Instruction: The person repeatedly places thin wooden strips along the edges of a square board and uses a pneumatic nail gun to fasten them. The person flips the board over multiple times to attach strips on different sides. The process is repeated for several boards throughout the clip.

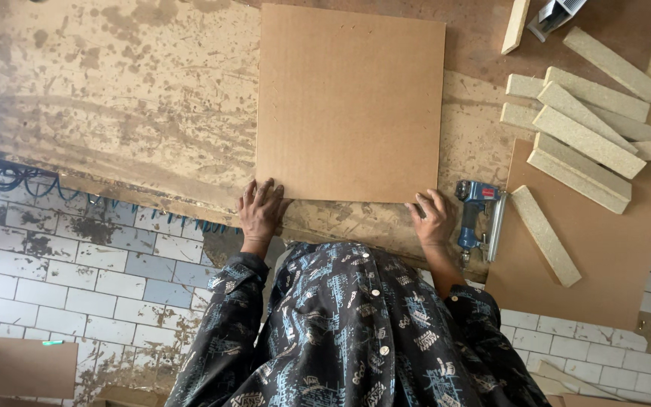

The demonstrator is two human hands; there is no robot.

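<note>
A: Location of the square brown fibreboard panel (349,103)?

B: Flat on the stained workbench (114,98). Blue pneumatic nailer (479,218) and pale chipboard strips (585,143) lie right of it.

A: Hands?

B: Left hand (259,211) and right hand (431,218) rest on the panel's near corners, fingers spread, grasping nothing.

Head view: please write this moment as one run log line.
left hand: on near-left corner of square brown fibreboard panel | right hand: on near-right corner | blue nail gun: beside right hand, untouched

To your left of the board (349,102) the stained worktop (114,90) lies bare, so a hand passes freely there. To your right, the nail gun (478,218) and stacked wood strips (585,143) block the way.
</note>
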